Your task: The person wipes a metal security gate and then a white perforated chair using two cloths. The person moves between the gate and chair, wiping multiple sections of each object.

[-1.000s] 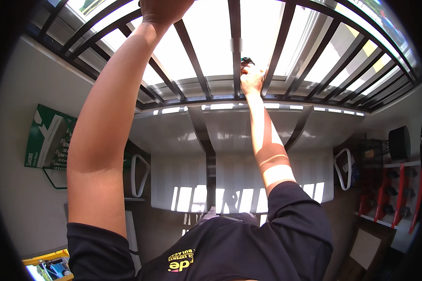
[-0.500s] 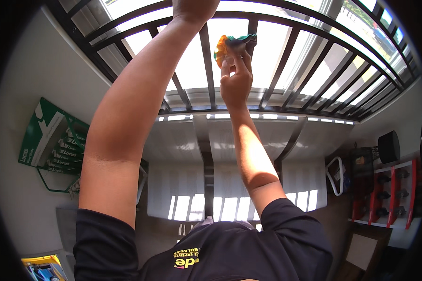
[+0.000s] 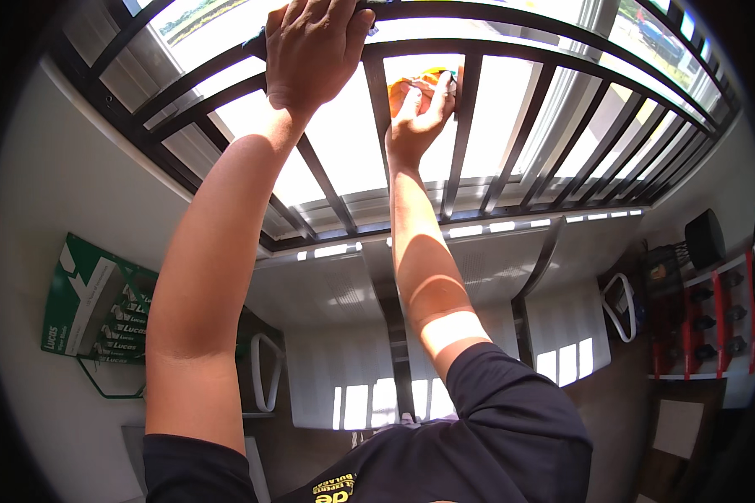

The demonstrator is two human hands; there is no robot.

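Note:
My left hand [image 3: 315, 54] is up at the upper rail of the black metal window grille [image 3: 503, 50], its fingers bent over a dark blue cloth [image 3: 257, 44]. Only the edges of that cloth show beside the hand. My right hand [image 3: 419, 117] is between two upright bars and pinches a crumpled orange and yellow cloth [image 3: 403, 88] with a bit of green on it. Bright window light behind washes out part of this cloth.
Below the grille stands a row of grey metal seats [image 3: 340, 360] with a white armrest [image 3: 266, 373]. A green display rack [image 3: 92, 293] with packages hangs at left. On the right are a red-edged shelf [image 3: 713, 323] and a black round object [image 3: 704, 238].
My left hand has come lower into view, showing the dark blue cloth at the rail. The right hand, still holding the orange cloth, has shifted slightly left relative to my view.

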